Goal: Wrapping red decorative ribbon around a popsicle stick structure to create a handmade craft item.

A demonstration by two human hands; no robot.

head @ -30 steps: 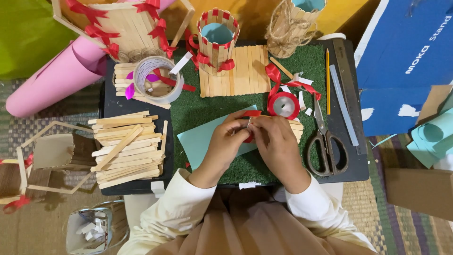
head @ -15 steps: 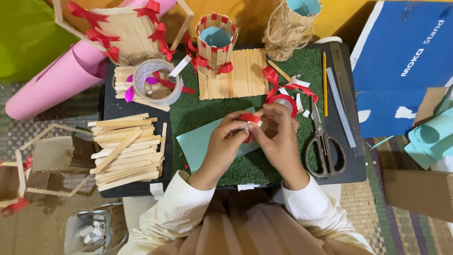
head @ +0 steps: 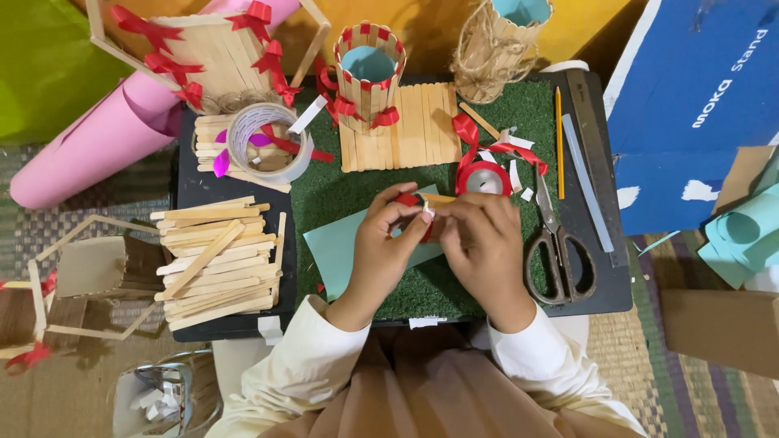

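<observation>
Pinching a red ribbon piece (head: 412, 200) between left hand (head: 381, 243) and right hand (head: 479, 243), red ribbon spool (head: 483, 178) just beyond

Bright, even overhead light, soft shadows beneath the objects, sharp centre, slight wide-angle bending toward the edges.

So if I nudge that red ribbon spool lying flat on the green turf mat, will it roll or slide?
The red ribbon spool lies flat on its side, so it probably won't roll. The green turf mat looks rough, so it would likely drag rather than slide. Its loose ribbon tail looks floppy and may trail or snag on the steel scissors beside it.
</observation>
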